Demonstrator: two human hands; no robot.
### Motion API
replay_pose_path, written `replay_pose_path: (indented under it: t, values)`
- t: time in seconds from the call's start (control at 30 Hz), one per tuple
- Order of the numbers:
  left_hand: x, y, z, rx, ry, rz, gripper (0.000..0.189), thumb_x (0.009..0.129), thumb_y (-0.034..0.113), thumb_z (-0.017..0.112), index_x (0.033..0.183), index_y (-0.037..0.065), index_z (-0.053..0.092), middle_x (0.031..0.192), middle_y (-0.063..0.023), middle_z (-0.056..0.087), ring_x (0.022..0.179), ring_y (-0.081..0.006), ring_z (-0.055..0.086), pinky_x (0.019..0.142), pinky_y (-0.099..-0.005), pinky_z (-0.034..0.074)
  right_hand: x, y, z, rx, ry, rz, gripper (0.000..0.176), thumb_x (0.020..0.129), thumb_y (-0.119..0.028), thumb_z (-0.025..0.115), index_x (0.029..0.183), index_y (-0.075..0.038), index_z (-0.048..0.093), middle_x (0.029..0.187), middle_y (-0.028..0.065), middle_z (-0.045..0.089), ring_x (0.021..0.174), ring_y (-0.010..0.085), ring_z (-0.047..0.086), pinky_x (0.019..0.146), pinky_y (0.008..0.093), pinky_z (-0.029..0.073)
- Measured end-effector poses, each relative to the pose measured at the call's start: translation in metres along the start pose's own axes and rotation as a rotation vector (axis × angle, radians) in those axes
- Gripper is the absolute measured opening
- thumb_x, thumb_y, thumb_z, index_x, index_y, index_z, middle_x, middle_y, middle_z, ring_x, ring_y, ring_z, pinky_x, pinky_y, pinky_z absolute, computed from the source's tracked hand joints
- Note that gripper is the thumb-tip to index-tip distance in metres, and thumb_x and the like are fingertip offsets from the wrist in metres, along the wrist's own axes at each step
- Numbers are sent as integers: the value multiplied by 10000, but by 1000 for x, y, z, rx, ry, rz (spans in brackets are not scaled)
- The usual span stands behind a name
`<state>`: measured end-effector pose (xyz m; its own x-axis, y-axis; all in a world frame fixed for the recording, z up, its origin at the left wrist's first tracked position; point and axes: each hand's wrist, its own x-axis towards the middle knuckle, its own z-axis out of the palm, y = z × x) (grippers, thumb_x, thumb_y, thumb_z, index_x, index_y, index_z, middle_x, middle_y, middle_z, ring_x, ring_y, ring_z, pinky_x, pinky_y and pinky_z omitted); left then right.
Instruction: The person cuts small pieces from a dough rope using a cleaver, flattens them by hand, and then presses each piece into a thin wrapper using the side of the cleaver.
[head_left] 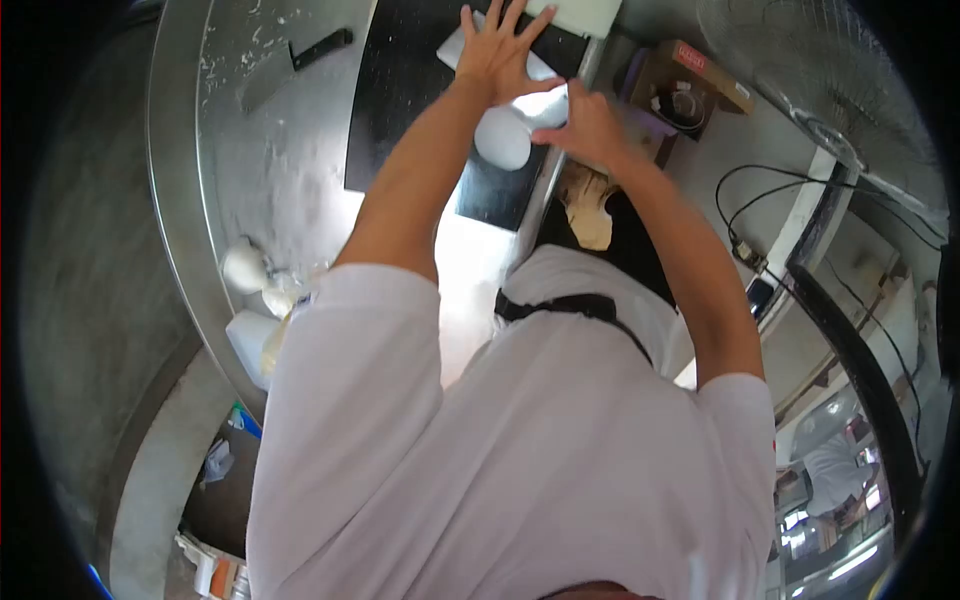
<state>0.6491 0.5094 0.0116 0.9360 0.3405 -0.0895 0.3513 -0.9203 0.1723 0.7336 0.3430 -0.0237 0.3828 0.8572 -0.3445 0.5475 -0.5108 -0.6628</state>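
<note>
My left hand (495, 58) lies with its fingers spread over a pale flat piece (453, 47) on a black board (395, 100). My right hand (592, 125) is at the board's right edge, slightly blurred, its thumb and forefinger apart; its other fingers are partly hidden. The tips of the two hands come close together. A white round piece (502, 139) lies on the board just left of the right thumb. Whether the right hand touches anything small cannot be seen.
A cleaver with a black handle (322, 48) lies on the metal table (290, 150). White bags (245, 268) sit at the table's lower left. Right of the table are a cardboard box (700, 80), black cables (745, 200) and a large fan (810, 60).
</note>
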Motion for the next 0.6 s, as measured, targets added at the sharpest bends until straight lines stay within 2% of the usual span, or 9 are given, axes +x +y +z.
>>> replay_pose_path:
  t: [0.07,0.13,0.17,0.23,0.33,0.4,0.5,0.53,0.6]
  values:
    - [-5,-25,55,2,130,129,1098,688,837,638,1600,338,283,1681,-124,186,1519,-428,191,1106,-774,170,-30,1,16,64,-46,-12,917,626,-482,922,1236,81,533,961,291,702,926,453,708,801,482,582]
    - [-56,-1,62,-43,68,181,1101,683,819,656,1602,346,277,1681,-119,196,1540,-402,159,1113,-770,148,-71,1,31,47,-112,-18,959,637,-508,900,1280,87,509,1046,317,692,1010,439,699,858,504,564]
    - [-70,11,66,-91,39,208,1112,675,835,646,1603,347,275,1684,-114,192,1543,-413,145,1110,-781,136,-90,21,58,-156,214,-236,986,638,-492,899,1336,61,476,1073,307,690,1028,441,692,892,509,549]
    - [-60,28,57,-22,-84,180,1133,655,867,632,1600,344,288,1685,-114,186,1540,-433,135,1099,-795,126,-93,21,45,-125,223,-199,952,647,-473,894,1311,59,467,1041,303,693,1013,444,691,864,518,551]
    - [-35,17,59,-106,156,49,1126,664,850,640,1600,329,292,1683,-123,180,1525,-474,135,1053,-847,115,-50,16,-17,-67,-188,-11,845,664,-456,888,1221,53,507,1022,312,689,1018,433,689,839,514,552]
    - [-13,24,12,-42,-12,-172,1139,707,795,638,1608,200,274,1664,-224,176,1522,-466,160,1164,-737,91,-12,13,-46,-129,-182,-212,754,680,-437,885,1132,51,529,1008,328,682,1012,431,690,814,508,556]
    - [-13,5,14,-71,105,-126,1167,682,787,674,1599,173,294,1655,-227,205,1516,-478,165,1136,-771,80,4,6,-36,-73,-221,-197,774,658,-444,899,1144,42,544,1006,319,682,997,446,687,821,495,561]
    - [-25,-15,59,-161,296,30,1115,662,840,654,1593,331,313,1683,-131,185,1528,-470,130,1045,-853,101,-13,-4,-30,-48,-289,-75,839,634,-471,908,1173,54,537,1008,317,680,993,472,677,830,499,562]
    - [-63,11,66,-98,125,28,1115,670,847,645,1597,326,309,1683,-153,176,1527,-491,107,1063,-840,91,-58,18,6,-147,-220,-125,882,634,-494,903,1208,59,525,1020,323,675,1004,503,662,863,522,547]
